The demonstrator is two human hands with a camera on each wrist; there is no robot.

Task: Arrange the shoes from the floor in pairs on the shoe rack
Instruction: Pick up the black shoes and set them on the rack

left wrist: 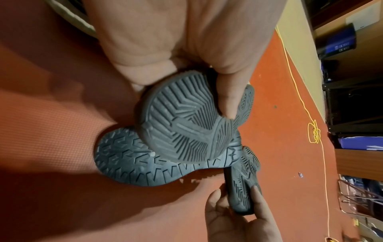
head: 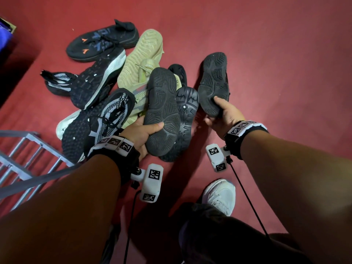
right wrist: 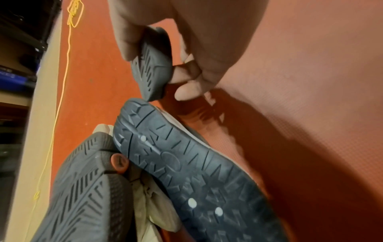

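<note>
My left hand (head: 142,133) grips a black shoe (head: 162,109) sole up by its heel, thumb across the tread (left wrist: 178,124). My right hand (head: 222,115) holds a matching black shoe (head: 213,82) at the heel, sole up, thumb on the sole (right wrist: 152,70). Both shoes are above a pile on the red floor: another black sole (head: 185,115) between my hands, a beige shoe (head: 141,58), black-and-white knit shoes (head: 102,121), and a black shoe with orange marks (head: 102,42). The grey metal shoe rack (head: 21,164) stands at lower left.
My own white sneaker (head: 221,195) stands on the floor near the bottom centre. A yellow cord (left wrist: 313,131) lies along the floor by a wall with dark shelving. A box edge (head: 6,27) shows at upper left. Bare red floor (head: 285,54) stretches to the right.
</note>
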